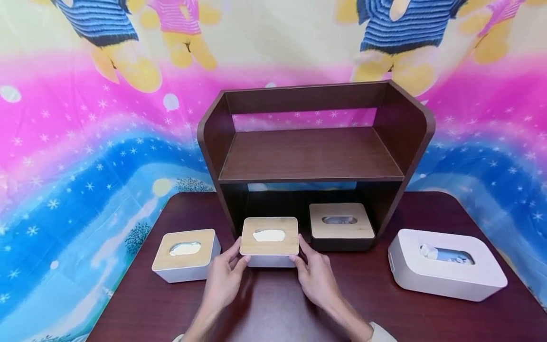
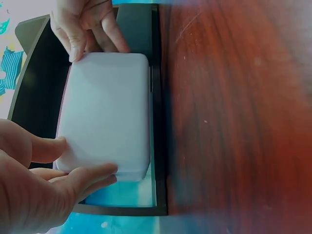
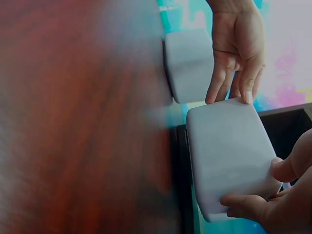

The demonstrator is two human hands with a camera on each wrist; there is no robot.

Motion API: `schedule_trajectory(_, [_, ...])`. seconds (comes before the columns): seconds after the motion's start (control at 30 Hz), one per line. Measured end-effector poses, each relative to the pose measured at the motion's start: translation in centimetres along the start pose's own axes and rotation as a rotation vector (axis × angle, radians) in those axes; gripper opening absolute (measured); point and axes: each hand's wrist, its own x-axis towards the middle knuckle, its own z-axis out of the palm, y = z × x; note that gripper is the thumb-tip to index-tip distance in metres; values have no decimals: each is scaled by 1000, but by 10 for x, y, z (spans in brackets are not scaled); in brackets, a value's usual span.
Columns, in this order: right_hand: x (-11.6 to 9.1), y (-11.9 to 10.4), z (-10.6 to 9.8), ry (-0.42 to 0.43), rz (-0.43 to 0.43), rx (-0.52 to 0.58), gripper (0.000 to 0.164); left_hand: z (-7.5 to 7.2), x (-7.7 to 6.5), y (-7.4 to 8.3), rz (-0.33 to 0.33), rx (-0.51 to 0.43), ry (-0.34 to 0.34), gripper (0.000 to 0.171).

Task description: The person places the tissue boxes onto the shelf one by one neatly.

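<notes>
Between my two hands is a white tissue box [image 1: 269, 249] with a light wooden top and an oval slot, at the mouth of the shelf's lower compartment. My left hand [image 1: 223, 280] grips its left side, thumb near the front corner. The right hand [image 1: 317, 279] holds the opposite side the same way. In the left wrist view the plain white front of the tissue box [image 2: 105, 112] faces the camera, and the right wrist view shows this tissue box [image 3: 231, 156] tilted in the picture. Whether its base touches anything is unclear.
A dark brown two-tier shelf [image 1: 312, 154] stands on the reddish table [image 1: 282, 308]. A dark tissue box with a wooden top [image 1: 342, 230] sits in its lower right. Another white, wood-topped tissue box [image 1: 185, 256] lies left, and a longer white tissue box [image 1: 448, 263] right.
</notes>
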Motion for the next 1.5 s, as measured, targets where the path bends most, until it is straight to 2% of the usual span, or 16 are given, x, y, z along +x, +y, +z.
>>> schedule_trajectory(0.43, [37, 5, -1, 36, 36, -3, 60, 18, 39, 2, 13, -13, 86, 53])
schedule_trajectory(0.7, [57, 2, 6, 64, 78, -1, 56, 27, 56, 2, 26, -48, 161, 49])
schedule_trajectory(0.9, [64, 2, 13, 69, 100, 8, 54, 33, 62, -3, 33, -60, 205, 46])
schedule_trajectory(1.13, [66, 5, 19, 83, 107, 0, 53, 36, 65, -8, 25, -40, 224, 45])
schedule_trajectory(1.5, [67, 4, 21, 110, 97, -22, 49, 37, 66, -8, 9, -43, 220, 46])
